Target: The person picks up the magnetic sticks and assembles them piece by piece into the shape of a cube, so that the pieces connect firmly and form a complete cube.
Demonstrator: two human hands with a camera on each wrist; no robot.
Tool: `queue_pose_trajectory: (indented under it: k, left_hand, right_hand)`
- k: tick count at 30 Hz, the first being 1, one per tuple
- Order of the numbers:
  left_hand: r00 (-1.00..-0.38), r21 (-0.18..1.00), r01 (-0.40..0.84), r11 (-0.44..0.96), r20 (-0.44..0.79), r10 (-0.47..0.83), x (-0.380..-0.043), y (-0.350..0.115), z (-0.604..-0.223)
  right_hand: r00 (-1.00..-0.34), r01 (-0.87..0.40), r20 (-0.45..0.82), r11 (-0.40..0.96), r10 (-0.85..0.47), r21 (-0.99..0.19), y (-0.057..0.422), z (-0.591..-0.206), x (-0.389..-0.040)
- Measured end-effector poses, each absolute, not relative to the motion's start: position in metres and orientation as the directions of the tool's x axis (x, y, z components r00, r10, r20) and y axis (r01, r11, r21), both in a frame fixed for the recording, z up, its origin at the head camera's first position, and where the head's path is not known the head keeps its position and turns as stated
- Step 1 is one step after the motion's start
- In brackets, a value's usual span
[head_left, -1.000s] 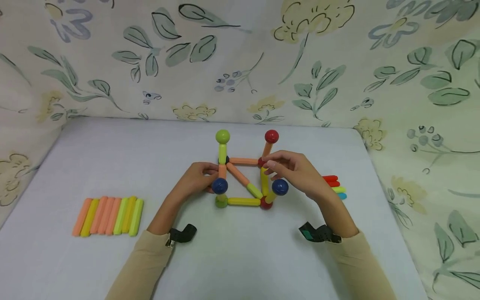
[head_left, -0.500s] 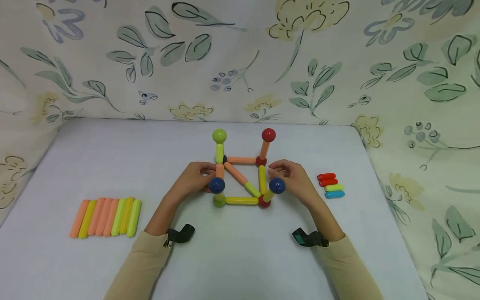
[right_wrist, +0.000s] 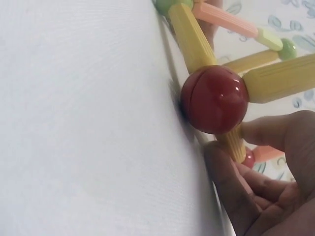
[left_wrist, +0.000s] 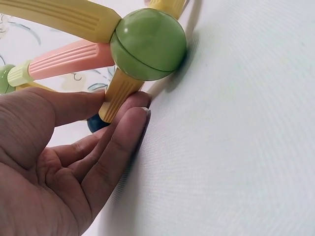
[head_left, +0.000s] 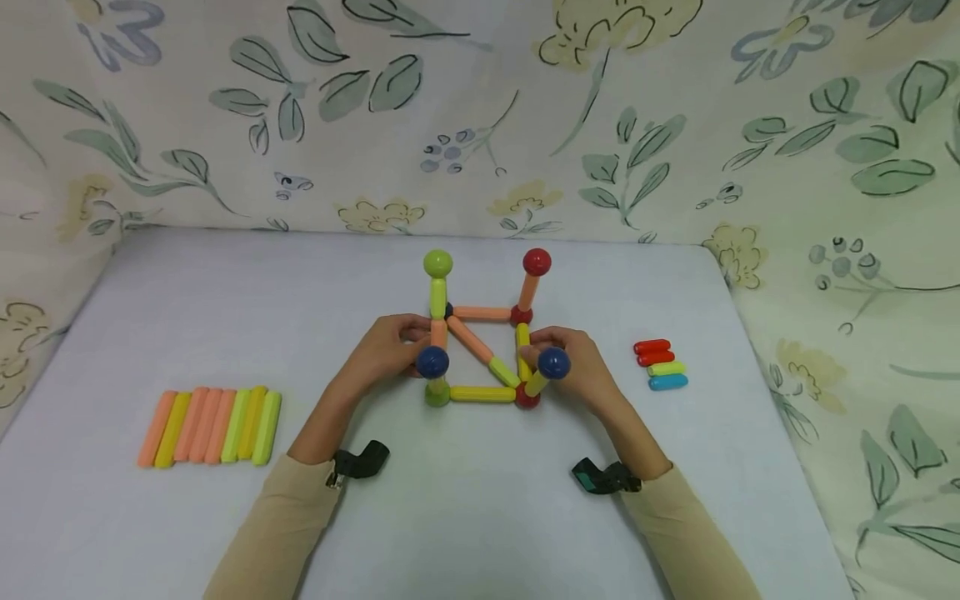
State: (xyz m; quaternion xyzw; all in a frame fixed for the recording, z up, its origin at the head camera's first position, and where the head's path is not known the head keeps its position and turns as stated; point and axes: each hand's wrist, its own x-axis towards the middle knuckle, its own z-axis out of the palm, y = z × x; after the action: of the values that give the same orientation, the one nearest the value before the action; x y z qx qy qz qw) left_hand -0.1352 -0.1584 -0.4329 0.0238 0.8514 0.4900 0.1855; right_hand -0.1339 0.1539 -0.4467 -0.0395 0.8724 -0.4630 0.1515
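A frame of magnetic building sticks and balls stands on the table, its base a square of sticks with a diagonal stick [head_left: 471, 338] across it. Uprights carry a green ball [head_left: 438, 263], a red ball [head_left: 537, 262] and two blue balls [head_left: 432, 362]. My left hand [head_left: 387, 347] pinches the left base stick, whose yellow end [left_wrist: 119, 93] shows behind the green corner ball [left_wrist: 150, 44]. On the opposite side, my right hand [head_left: 572, 364] pinches the yellow right base stick [right_wrist: 233, 143] by the red corner ball [right_wrist: 215, 100]. The near uprights partly cover both hands' fingertips in the head view.
A row of orange, yellow and light green sticks [head_left: 212, 425] lies on the left of the white table [head_left: 480, 500]. Short red, green and blue sticks [head_left: 667, 382] lie to the right. A floral cloth [head_left: 480, 125] rises behind the table's far edge.
My right hand has come down from the far right red corner ball and closed on the right base stick. My left hand keeps its place, and the head view has shifted slightly.
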Motion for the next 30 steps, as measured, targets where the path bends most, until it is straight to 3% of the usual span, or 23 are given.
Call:
queue_pose_trajectory:
  k: [10, 17, 24, 30]
  left_hand:
    - [-0.936, 0.839, -0.121, 0.53, -0.274, 0.22, -0.134, -0.161, -0.425]
    - [-0.955, 0.809, -0.099, 0.58, -0.24, 0.172, -0.112, -0.18, -0.42]
    - [-0.995, 0.718, -0.014, 0.696, -0.082, 0.064, -0.08, -0.215, -0.402]
    - [-0.996, 0.57, -0.089, 0.817, -0.051, -0.073, -0.039, -0.249, -0.395]
  right_hand:
    - [-0.962, 0.01, -0.174, 0.607, -0.212, -0.795, 0.152, -0.443, -0.137]
    - [-0.954, 0.046, -0.211, 0.593, -0.212, -0.804, 0.152, -0.447, -0.138]
    - [-0.956, 0.05, -0.213, 0.607, -0.201, -0.793, 0.152, -0.444, -0.138]
    - [-0.956, 0.014, -0.186, 0.595, -0.229, -0.804, 0.154, -0.448, -0.138]
